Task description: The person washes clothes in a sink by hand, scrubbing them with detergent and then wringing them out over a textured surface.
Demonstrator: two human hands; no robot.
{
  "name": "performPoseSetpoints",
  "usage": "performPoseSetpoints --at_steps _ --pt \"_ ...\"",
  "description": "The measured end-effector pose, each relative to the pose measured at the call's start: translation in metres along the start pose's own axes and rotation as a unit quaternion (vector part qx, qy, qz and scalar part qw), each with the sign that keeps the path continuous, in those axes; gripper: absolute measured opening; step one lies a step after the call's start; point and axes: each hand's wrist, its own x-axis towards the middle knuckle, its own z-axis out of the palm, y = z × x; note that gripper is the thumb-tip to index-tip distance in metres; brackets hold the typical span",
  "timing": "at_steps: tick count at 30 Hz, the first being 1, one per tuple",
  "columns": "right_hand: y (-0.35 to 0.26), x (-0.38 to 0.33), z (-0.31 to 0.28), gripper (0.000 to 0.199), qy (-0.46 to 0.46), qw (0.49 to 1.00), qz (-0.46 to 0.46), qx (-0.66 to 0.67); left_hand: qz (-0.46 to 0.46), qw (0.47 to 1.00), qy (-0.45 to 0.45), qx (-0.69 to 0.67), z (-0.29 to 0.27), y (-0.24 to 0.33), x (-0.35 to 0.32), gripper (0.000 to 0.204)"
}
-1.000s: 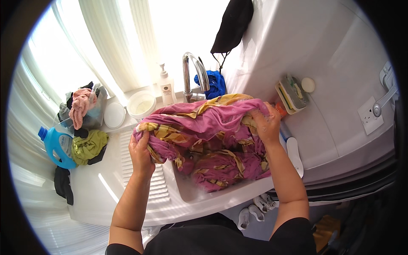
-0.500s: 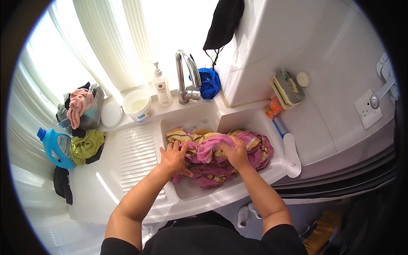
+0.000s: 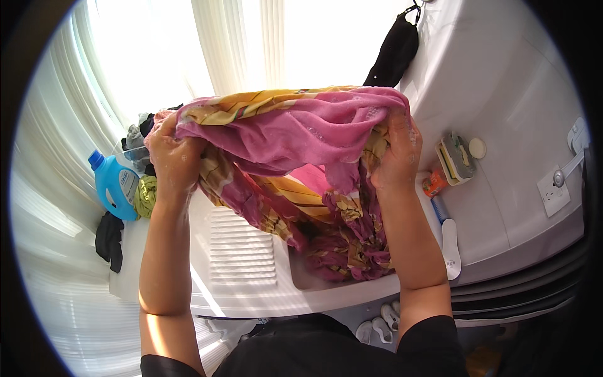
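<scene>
At far left, on the white counter (image 3: 160,286), a blue detergent bottle (image 3: 115,185) stands upright, with a yellow-green rag (image 3: 146,193) just beside it and dark cloth (image 3: 110,239) lower down. Left hand (image 3: 169,154): closed tight, soapy, gripping one end of a pink and yellow patterned cloth (image 3: 295,135). Cloth is stretched between both hands, raised above the sink (image 3: 301,276); its lower folds hang down into the basin, wet. Ribbed draining board (image 3: 242,248) lies between left forearm and basin. Right hand (image 3: 396,154): closed on the other end of the cloth, fingers wrapped in the fabric. Black garment (image 3: 392,53) hangs above it. Further right: sponge holder (image 3: 455,157), small orange bottle (image 3: 433,184), blue-handled brush (image 3: 447,235), wall socket (image 3: 554,188).
</scene>
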Motion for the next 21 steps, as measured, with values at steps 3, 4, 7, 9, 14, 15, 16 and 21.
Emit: performPoseSetpoints --at_steps 3,4,7,9,14,15,16,21 --pt "0.044 -0.019 -0.008 0.036 -0.059 0.995 0.083 -0.022 -0.013 1.000 0.016 0.015 -0.034 0.009 0.001 0.022" --pt "0.067 -0.028 -0.013 0.034 -0.081 0.989 0.115 -0.044 -0.009 0.999 0.023 0.048 -0.049 0.004 -0.003 0.022" --pt "0.127 -0.070 -0.015 0.032 -0.124 0.943 0.220 -0.218 0.018 0.973 -0.022 0.229 -0.110 -0.046 -0.025 0.023" --pt "0.159 -0.099 -0.024 0.039 -0.204 0.885 0.225 -0.353 -0.034 0.964 -0.021 0.262 -0.126 -0.089 -0.061 0.024" --pt "0.206 -0.106 -0.041 0.062 -0.247 0.808 0.238 -0.480 -0.165 0.901 -0.210 0.343 -0.135 -0.154 -0.142 0.055" --pt "0.229 -0.099 -0.051 0.067 -0.244 0.781 0.125 -0.562 -0.134 0.907 -0.193 0.350 -0.129 -0.162 -0.139 0.064" --pt "0.253 -0.095 -0.062 0.073 -0.235 0.738 0.012 -0.633 -0.105 0.912 -0.179 0.355 -0.120 -0.177 -0.136 0.074" --pt "0.271 -0.099 0.004 0.106 -0.325 0.685 0.279 -0.590 -0.312 0.860 -0.225 0.334 -0.077 -0.202 -0.102 0.083"
